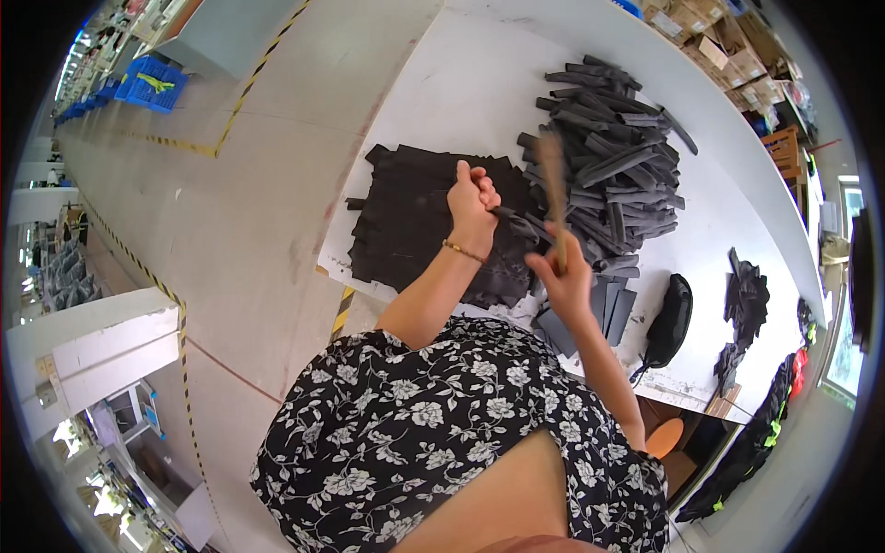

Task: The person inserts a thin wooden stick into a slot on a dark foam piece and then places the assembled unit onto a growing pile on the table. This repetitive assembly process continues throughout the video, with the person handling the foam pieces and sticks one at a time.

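My left hand (474, 198) is closed in a fist with the thumb on top, above a wide stack of flat black fabric pieces (406, 221). From the fist a narrow dark fabric tube (521, 224) sticks out toward my right hand. My right hand (567, 276) grips the lower end of a pale wooden stick (553, 175), which stands upright and is smeared by motion. Behind the stick lies a big heap of dark grey rolled fabric tubes (618, 157). Flat dark grey pieces (604, 309) lie on the table just right of my body.
The white table (461, 83) has a raised white panel (719, 74) along its far right side. A black pouch (668, 323) and a small dark fabric pile (745, 295) lie to the right. Striped tape (221, 138) marks the floor at left, near a blue crate (150, 85).
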Action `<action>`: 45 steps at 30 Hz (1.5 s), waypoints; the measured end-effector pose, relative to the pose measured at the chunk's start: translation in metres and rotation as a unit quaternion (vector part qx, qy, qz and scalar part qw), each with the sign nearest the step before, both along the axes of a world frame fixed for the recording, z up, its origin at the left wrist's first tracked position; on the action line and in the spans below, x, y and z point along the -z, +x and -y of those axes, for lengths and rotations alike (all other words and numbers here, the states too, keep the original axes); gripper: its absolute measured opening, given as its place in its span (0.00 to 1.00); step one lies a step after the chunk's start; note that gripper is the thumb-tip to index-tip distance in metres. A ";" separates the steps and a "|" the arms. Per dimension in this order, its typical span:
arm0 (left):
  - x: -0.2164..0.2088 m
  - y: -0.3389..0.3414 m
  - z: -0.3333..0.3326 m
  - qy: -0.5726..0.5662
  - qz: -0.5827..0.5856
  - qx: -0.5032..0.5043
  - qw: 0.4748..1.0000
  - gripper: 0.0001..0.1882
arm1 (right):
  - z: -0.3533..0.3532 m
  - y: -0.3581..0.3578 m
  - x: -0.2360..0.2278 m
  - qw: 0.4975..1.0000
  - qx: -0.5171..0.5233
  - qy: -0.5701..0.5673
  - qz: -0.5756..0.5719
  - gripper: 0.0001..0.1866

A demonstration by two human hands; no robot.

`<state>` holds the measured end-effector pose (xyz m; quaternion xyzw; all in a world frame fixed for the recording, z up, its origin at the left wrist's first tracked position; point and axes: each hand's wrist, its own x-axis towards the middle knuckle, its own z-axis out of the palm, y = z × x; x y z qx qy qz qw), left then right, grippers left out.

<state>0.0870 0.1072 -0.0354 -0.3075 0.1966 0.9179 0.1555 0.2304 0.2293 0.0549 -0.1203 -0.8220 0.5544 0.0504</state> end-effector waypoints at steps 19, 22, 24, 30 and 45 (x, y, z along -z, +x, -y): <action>-0.012 0.138 -0.015 -0.213 -0.398 0.525 0.721 0.17 | -0.083 -0.111 -0.030 0.935 0.226 -0.231 -0.144 0.09; -0.014 0.107 -0.007 -0.291 -0.500 0.302 0.758 0.17 | -0.103 -0.099 -0.026 0.975 0.098 -0.188 -0.072 0.10; -0.056 0.058 -0.006 -0.282 -0.381 0.181 0.862 0.09 | -0.073 -0.082 -0.031 0.984 0.077 -0.160 -0.024 0.11; -0.067 0.016 -0.016 -0.160 -0.351 0.216 0.897 0.05 | -0.042 -0.066 -0.015 0.984 0.002 -0.178 0.019 0.09; -0.033 -0.069 0.028 -0.291 -0.263 -0.117 0.912 0.24 | -0.050 -0.050 -0.002 0.989 -0.071 -0.092 0.087 0.07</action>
